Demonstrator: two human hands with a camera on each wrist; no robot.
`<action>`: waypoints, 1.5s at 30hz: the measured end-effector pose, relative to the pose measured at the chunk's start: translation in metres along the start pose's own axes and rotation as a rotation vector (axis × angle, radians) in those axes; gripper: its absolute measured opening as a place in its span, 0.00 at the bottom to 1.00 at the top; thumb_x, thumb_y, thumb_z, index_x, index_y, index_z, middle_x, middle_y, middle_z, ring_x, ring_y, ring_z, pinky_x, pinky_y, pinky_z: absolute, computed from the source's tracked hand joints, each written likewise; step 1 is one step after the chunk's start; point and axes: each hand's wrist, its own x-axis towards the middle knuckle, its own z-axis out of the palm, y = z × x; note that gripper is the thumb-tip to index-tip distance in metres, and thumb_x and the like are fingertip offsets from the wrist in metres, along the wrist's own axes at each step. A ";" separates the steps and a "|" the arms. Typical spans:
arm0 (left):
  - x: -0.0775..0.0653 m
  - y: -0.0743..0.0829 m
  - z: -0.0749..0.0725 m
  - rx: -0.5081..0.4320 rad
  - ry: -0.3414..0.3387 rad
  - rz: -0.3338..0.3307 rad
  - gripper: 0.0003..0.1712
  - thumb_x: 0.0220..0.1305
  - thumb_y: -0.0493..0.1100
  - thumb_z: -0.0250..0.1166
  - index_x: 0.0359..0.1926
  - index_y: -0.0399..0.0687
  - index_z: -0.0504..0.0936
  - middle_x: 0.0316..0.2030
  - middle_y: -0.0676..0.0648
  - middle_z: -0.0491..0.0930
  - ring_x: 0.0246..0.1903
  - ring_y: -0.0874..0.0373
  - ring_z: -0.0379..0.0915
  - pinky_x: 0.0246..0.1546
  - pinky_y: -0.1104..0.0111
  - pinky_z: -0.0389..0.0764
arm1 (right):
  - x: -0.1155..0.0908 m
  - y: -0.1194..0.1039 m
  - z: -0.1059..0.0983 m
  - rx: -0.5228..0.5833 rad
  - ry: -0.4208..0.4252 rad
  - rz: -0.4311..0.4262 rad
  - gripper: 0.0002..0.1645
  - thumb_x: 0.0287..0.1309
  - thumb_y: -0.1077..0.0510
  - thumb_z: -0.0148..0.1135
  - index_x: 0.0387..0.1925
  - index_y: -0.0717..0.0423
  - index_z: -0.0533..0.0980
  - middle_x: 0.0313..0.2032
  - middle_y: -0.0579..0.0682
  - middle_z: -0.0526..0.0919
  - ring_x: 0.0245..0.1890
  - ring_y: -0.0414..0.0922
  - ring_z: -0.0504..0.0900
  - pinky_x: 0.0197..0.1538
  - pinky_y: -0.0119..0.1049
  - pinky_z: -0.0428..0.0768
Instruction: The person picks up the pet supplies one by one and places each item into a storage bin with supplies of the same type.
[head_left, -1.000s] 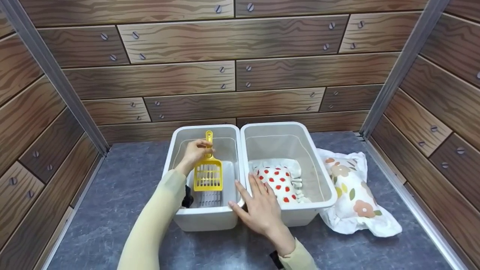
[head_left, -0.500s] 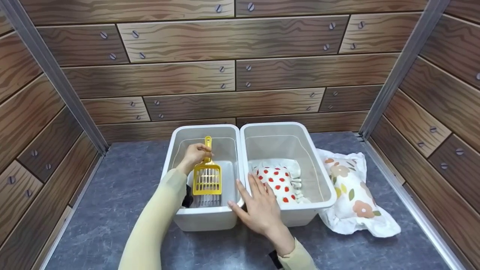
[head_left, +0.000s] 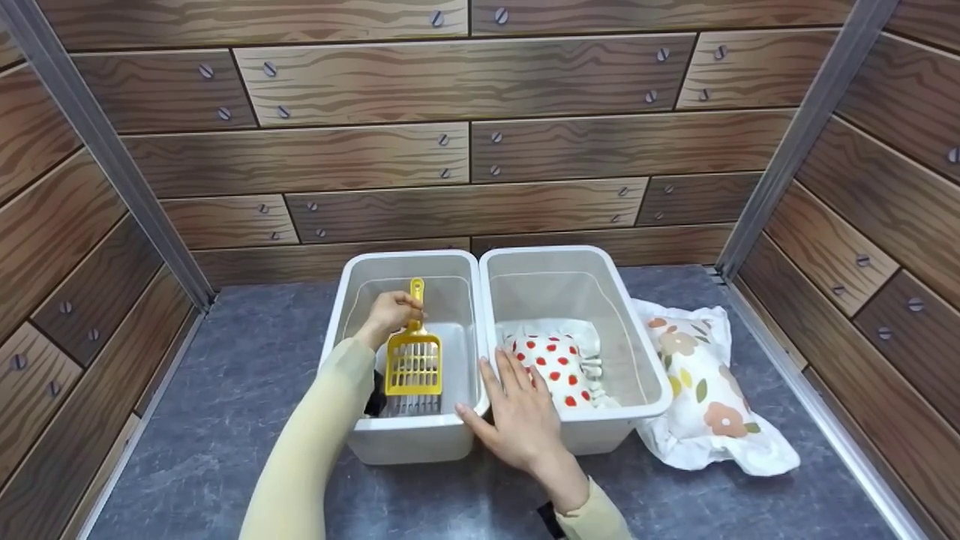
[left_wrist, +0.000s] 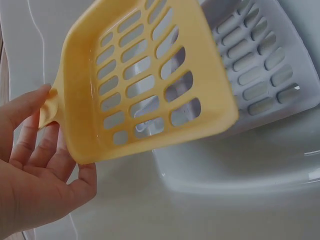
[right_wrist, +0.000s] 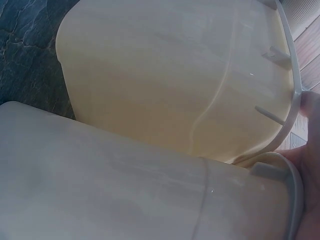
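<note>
The left hand [head_left: 391,311] reached into the left bin [head_left: 411,255], its grip pinching the yellow scoop [head_left: 414,366] by the handle. The scoop was inside that bin, its handle pointing toward the far end and its slotted blade toward the near wall. Below it lay a grey slotted scoop [left_wrist: 260,70], partly covered by the yellow one (whether the two touched, I could not tell).

The right hand [head_left: 517,421] had its grip released: the fingers were spread, the thumb lay at the near rim of the left bin, and the other fingers lay over the near left corner of the right bin [head_left: 547,248]. The wrist view on that side showed little of the hand, only a part at the edge by the two rims.

Inside the right bin, toward its near end, lay a white pillow with red prints [head_left: 553,366] and a frilled edge. The bins stood side by side on the dark, marbled desk [head_left: 247,397]. Just beside the right bin, on its outer side, a white floral pillow [head_left: 712,382] lay on the desk. Behind everything rose a wall with a wood-plank pattern [head_left: 465,82]. Both arms wore pale yellow sleeves [head_left: 322,420].
</note>
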 end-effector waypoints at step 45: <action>0.010 -0.013 0.003 0.138 -0.107 -0.182 0.07 0.54 0.31 0.70 0.28 0.44 0.79 0.29 0.49 0.76 0.24 0.59 0.69 0.42 0.59 0.75 | 0.000 0.000 0.001 0.003 0.026 -0.010 0.46 0.65 0.29 0.44 0.70 0.58 0.63 0.71 0.62 0.60 0.72 0.58 0.58 0.68 0.60 0.57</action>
